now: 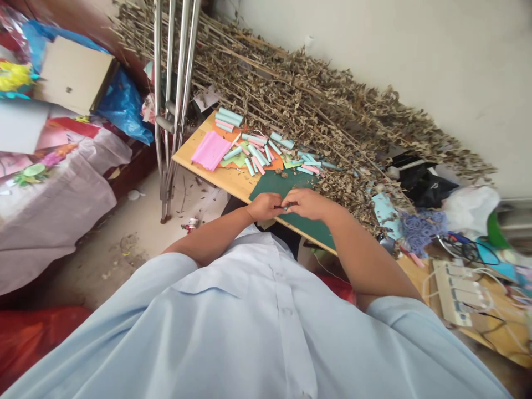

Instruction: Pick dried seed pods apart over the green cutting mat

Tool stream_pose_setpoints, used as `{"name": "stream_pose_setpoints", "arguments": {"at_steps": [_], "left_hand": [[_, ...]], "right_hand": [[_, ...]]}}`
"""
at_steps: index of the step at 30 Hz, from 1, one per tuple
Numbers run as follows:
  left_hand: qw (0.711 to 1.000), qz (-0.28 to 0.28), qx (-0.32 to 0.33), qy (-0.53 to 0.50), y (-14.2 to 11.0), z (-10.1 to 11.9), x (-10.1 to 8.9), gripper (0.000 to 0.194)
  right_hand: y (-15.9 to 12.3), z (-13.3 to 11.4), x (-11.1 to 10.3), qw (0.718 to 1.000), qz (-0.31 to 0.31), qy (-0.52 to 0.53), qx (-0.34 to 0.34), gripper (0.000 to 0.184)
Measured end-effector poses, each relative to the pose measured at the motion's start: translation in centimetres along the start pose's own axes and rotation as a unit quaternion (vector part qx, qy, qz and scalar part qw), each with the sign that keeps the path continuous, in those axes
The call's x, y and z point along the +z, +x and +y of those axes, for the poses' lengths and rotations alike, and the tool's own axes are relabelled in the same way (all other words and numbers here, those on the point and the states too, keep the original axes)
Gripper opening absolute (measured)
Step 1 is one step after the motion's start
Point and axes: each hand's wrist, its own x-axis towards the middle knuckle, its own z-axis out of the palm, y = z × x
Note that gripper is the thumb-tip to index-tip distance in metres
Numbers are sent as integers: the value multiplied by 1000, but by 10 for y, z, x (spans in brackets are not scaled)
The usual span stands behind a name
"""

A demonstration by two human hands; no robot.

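Observation:
Over the near edge of a dark green mat [270, 185], my left hand [264, 207] and my right hand [310, 204] meet fingertip to fingertip. Both are closed in a pinch. Something small and dark seems to be between the fingers, too hidden to name. The mat lies on a wooden tabletop [238, 184]. Beyond my hands is a scatter of light blue and pink rolls [258, 155], some on orange and green paper pieces. A stack of pink paper [211, 151] lies to the left. Small brown lumps [284, 174] rest at the mat's far edge.
Dried leafy stalks [291, 83] pile along the wall and spill onto the table's right side. Metal crutches [183, 72] stand at the left corner. At right are a power strip [455, 293], cables and purple yarn [424, 230]. A cloth-covered surface [54, 216] is at left.

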Motion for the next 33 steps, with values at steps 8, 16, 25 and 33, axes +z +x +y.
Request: {"name": "stream_pose_setpoints", "arguments": {"at_steps": [8, 16, 25, 33], "left_hand": [[1000, 9, -4, 11, -1, 4, -2, 42], [999, 26, -1, -26, -1, 7, -2, 39], [999, 31, 9, -44, -1, 7, -1, 37], [999, 24, 2, -45, -2, 7, -2, 40]], "right_hand": [[-3, 4, 4, 997, 64, 52, -7, 15], [-15, 14, 30, 978, 187, 76, -43, 17], [-28, 2, 66, 934, 336, 107, -47, 21], [-25, -13, 68, 906, 367, 193, 83, 8]]}}
